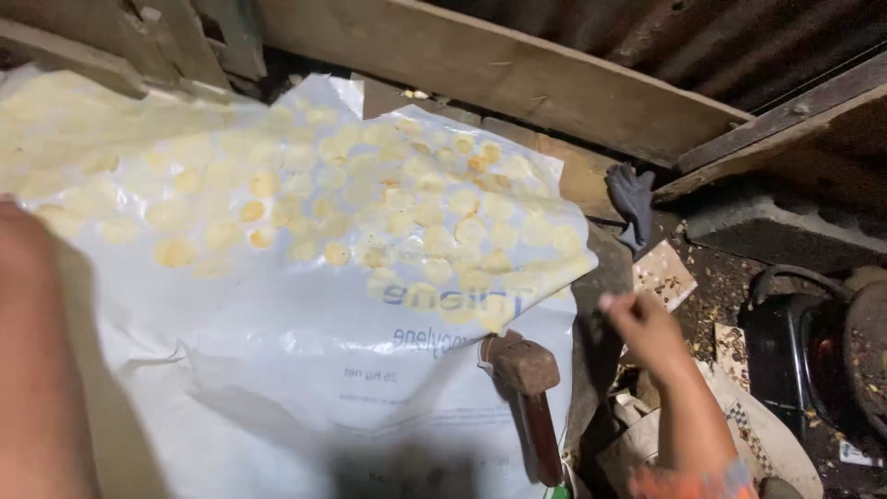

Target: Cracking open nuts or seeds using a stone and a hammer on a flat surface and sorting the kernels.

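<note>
The right hand (642,328) hovers beside a white sack (305,370) covered with yellow slices (407,222), near a hammer (528,388).

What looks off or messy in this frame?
A hammer lies on the white plastic sheet beside the spread-out pale yellow slices, near the right hand. A dark glove lies loose on the wooden plank edge. Crumbly debris litters the ground at right. The slices themselves look orderly.
</note>
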